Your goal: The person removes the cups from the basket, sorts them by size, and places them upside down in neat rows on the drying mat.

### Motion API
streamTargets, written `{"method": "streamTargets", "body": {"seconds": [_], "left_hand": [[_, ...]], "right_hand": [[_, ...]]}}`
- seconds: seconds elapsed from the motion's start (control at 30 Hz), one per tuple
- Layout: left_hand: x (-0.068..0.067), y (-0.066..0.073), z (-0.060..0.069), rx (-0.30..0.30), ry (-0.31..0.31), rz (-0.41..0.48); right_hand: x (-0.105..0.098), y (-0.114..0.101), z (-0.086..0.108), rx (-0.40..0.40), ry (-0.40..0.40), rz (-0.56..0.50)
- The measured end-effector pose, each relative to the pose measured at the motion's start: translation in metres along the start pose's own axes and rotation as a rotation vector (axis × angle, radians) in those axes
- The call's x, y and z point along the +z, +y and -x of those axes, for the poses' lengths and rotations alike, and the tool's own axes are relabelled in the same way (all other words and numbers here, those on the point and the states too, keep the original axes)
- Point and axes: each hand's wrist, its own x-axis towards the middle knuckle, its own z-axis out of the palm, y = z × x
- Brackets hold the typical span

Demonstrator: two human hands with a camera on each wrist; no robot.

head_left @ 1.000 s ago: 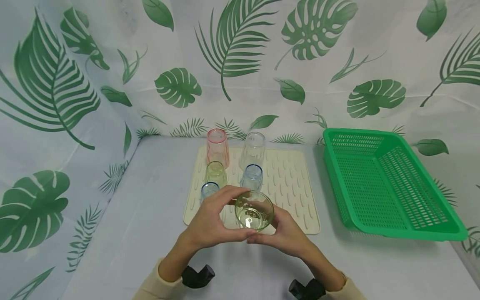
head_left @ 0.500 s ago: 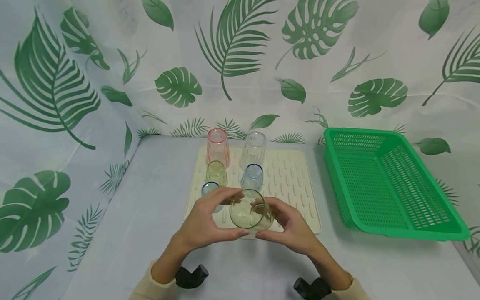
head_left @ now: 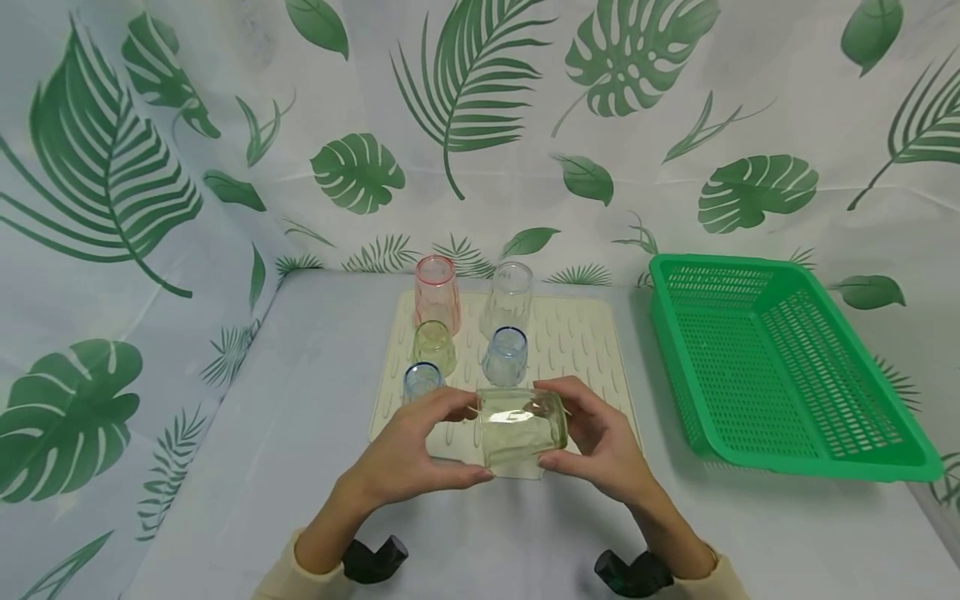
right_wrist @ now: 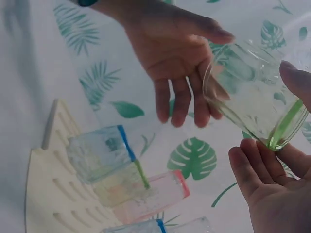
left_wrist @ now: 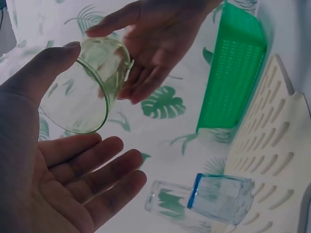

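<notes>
A pale yellow-green glass lies on its side in the air above the near edge of a cream ribbed mat. My right hand pinches its base end between thumb and fingers. At the rim end is my left hand, its thumb and fairly straight fingers spread on either side of the rim; firm contact there is unclear. Behind, on the mat, stand a pink glass, a clear glass, a small yellow-green glass, and two small blue-rimmed glasses, one right and one left.
A green perforated basket sits on the white-covered table, right of the mat. A leaf-printed cloth hangs behind everything. Black devices are on both wrists.
The glass has turned from its round opening facing the camera to lying sideways, rim to the left. My hands have moved slightly apart, with the left-hand fingers loosening around the rim.
</notes>
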Motion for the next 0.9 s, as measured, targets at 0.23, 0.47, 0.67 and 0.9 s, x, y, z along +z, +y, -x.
{"method": "streamTargets", "body": {"seconds": [0.23,0.47,0.67,0.9], "left_hand": [[0.002,-0.001,0.001,-0.004,-0.001,-0.057],[-0.005,-0.004,0.007,0.01,0.088,-0.12],[-0.015,-0.011,0.015,-0.003,0.17,-0.164],[-0.024,-0.023,0.024,-0.065,0.277,-0.256]], "right_hand": [[0.001,0.0,-0.005,-0.055,0.043,-0.073],[-0.001,0.002,-0.006,-0.079,0.124,-0.029],[-0.002,0.006,-0.011,-0.133,0.15,-0.026],[0.002,0.015,-0.013,-0.037,0.199,0.008]]}}
